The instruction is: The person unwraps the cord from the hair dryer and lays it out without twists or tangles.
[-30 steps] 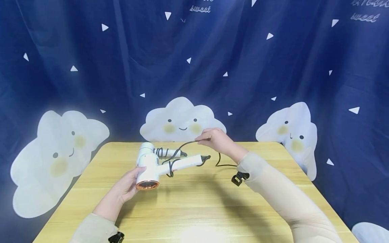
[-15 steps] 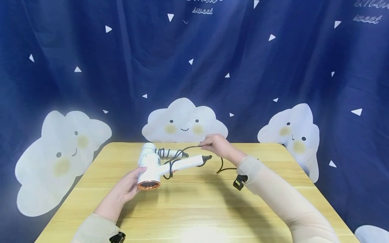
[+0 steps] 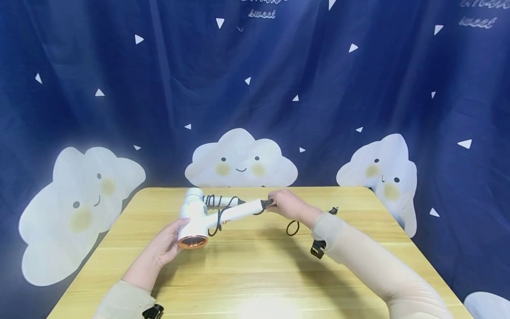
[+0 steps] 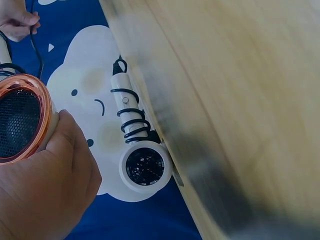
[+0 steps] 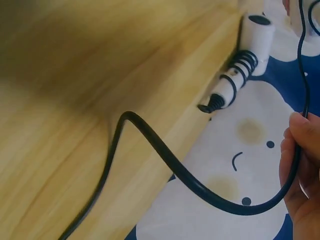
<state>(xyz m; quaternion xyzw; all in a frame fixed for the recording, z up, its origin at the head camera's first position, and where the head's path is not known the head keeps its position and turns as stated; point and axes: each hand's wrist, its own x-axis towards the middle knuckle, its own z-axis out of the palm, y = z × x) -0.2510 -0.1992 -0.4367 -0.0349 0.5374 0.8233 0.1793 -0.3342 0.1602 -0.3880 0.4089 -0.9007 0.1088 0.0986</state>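
Note:
My left hand (image 3: pixel 169 243) grips the barrel of a white hair dryer (image 3: pixel 194 219) with a copper-coloured rim, above the table. Its handle points right, with black cord looped loosely round it. In the left wrist view the copper rim (image 4: pixel 49 107) faces the camera. Beside the handle's end is my right hand (image 3: pixel 288 204), pinching the black cord (image 5: pixel 165 155) between thumb and fingers in the right wrist view. From there the cord runs slack over the table. Behind lies a second white hair dryer (image 4: pixel 131 107), its handle wound with several turns of black cord.
The wooden table (image 3: pixel 247 274) ends at a dark blue curtain (image 3: pixel 255 102) printed with clouds. At the right, past my wrist, a dark cord end (image 3: pixel 334 211) shows near a small loop of cord (image 3: pixel 292 228).
My right hand has come down with the cord, closer to the end of the held dryer's handle. The free cord has shifted into a small loop. My left hand stays nearly still.

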